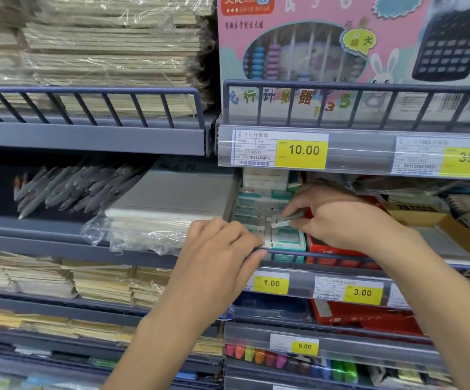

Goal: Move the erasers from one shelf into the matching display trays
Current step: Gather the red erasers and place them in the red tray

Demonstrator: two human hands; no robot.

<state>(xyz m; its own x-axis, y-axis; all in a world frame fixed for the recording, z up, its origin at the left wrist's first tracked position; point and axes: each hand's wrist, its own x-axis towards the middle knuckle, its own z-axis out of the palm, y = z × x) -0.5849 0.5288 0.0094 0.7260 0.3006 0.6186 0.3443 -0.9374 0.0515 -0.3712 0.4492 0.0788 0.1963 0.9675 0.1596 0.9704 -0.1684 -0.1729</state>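
A teal and white display tray (290,244) with rows of small erasers stands on the middle shelf behind a wire rail. My right hand (338,215) reaches over the tray and pinches one small white and green eraser (283,220) between thumb and fingers, just above the rows. My left hand (219,249) rests at the tray's front left corner, its fingers curled over the wire rail (326,256) and touching the tray's edge. Whether it holds anything is hidden by the fingers.
A red box (332,253) sits right of the tray. White paper packs in loose plastic (149,220) lie to the left, pens (67,190) behind them. Above stand a pink abacus box (312,52) and price labels (301,150). Lower shelves hold notebooks and highlighters (259,356).
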